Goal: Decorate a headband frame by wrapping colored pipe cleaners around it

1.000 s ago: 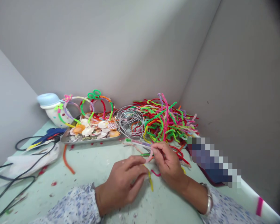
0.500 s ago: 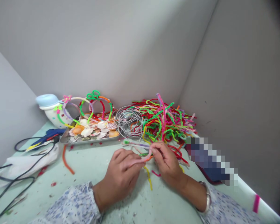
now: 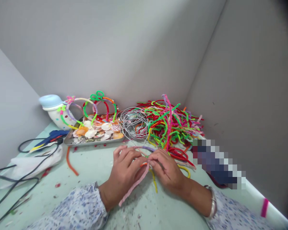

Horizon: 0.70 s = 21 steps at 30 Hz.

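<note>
My left hand and my right hand meet above the table, fingers closed and fingertips pinching at one spot. From that pinch a pale pink pipe cleaner hangs down toward me, past my left palm. A short bit of orange pipe cleaner shows between the hands. Behind the fingers runs a lilac pipe cleaner strip, partly hidden, and I cannot tell how it joins the rest. A yellow pipe cleaner lies on the table between my hands.
A metal tray of seashells stands at back left, with pipe-cleaner headbands above it. Beside it are coiled wire and a heap of pipe cleaners. Cables and a plastic bag lie left; a blurred-out dark object right.
The pink pipe cleaner, earlier lying along my left fingers, now hangs down from the pinch. My left fingertips have moved up and right to meet my right ones.
</note>
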### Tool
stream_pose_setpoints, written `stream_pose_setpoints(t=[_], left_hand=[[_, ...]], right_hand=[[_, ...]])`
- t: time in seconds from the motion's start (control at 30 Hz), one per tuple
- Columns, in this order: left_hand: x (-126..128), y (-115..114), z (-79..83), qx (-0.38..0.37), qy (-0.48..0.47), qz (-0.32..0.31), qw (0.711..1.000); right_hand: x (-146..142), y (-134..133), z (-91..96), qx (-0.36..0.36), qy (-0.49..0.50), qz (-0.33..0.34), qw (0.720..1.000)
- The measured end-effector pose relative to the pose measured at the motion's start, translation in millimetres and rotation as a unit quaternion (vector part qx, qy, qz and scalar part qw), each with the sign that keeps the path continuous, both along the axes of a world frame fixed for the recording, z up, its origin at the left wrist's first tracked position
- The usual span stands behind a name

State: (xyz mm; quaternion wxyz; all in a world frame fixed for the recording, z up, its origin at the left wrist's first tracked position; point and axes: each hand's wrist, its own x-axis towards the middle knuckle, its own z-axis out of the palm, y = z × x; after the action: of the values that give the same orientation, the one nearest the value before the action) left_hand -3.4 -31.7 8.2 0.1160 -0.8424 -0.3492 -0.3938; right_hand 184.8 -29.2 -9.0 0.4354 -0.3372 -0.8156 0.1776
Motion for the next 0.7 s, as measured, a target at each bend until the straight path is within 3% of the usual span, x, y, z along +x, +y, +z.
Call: stream_pose_setpoints(t=[0.7], left_hand=[[1.1, -1.1, -0.6, -0.073, -0.033, -0.036, 0.996]], right_hand=[[0.6, 2.1, 0.8, 0.007, -0.017, 0.020, 1.000]])
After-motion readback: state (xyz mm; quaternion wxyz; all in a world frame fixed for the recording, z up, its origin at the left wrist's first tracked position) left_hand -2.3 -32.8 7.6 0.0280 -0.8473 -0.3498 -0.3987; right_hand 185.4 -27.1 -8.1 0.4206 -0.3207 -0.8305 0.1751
